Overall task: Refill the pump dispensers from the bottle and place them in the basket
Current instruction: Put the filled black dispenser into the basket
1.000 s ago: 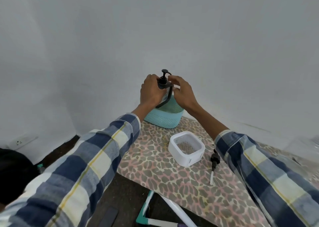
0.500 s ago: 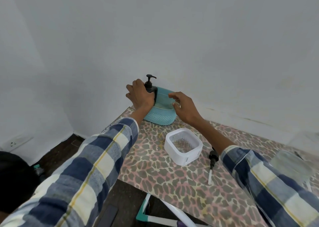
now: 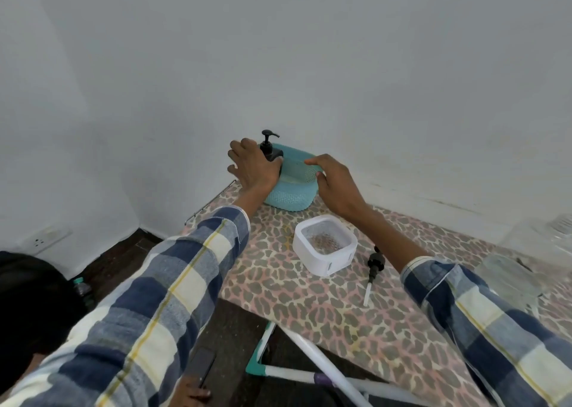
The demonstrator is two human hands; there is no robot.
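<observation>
Dispenser set in basket at the desk's 12 o'clock

The pump dispenser [image 3: 270, 150] is gripped by the left hand [image 3: 254, 167] inside the teal basket [image 3: 291, 196]; the right hand [image 3: 335, 183], fingers relaxed, rests at its rim. No writing is readable.

Both arms are reaching forward; the left hand [image 3: 254, 166] is curling its fingers, the right hand [image 3: 335, 185] is spreading loosely.
</observation>
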